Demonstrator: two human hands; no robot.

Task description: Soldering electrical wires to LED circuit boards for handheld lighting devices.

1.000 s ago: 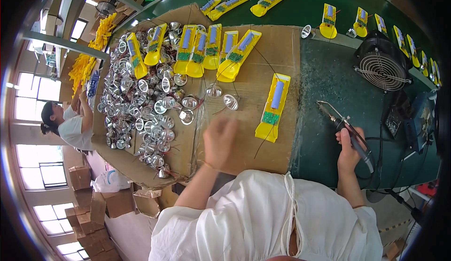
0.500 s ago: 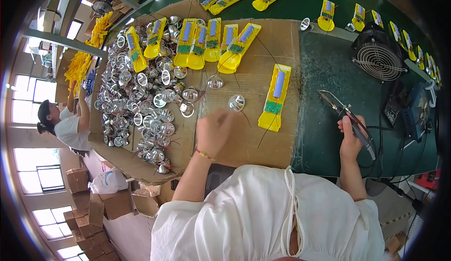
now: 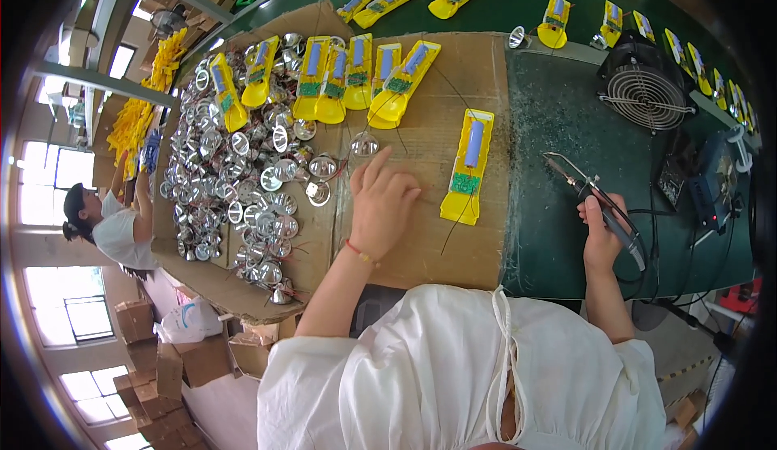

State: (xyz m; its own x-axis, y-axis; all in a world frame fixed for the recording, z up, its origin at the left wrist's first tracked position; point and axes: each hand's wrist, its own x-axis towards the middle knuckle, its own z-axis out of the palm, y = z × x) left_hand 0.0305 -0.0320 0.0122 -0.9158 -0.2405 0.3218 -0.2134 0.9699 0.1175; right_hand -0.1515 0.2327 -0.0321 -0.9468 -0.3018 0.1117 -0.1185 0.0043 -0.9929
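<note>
My left hand (image 3: pixel 384 211) is over the cardboard with its fingers stretched out and apart. Its fingertips are just below a silver reflector cup (image 3: pixel 364 144); anything under the palm is hidden. My right hand (image 3: pixel 603 235) grips a soldering iron (image 3: pixel 613 222), its thin tip pointing up and left over the green mat. Between my hands lies a yellow flashlight shell (image 3: pixel 467 171) with a blue battery cell (image 3: pixel 474 142), a green circuit board (image 3: pixel 465 184) and thin dark wires.
A heap of reflector cups (image 3: pixel 235 167) covers the left cardboard (image 3: pixel 320 244), with several yellow shells (image 3: pixel 388 94) along its top. More shells line the far green surface. A black fan (image 3: pixel 647 98) and a blue box-shaped unit (image 3: pixel 712 187) stand right. A person (image 3: pixel 121 223) works far left.
My left hand has shifted slightly right and its fingers have spread out. The loose reflector cup that lay just beyond it is no longer visible. My right hand keeps its hold on the soldering iron.
</note>
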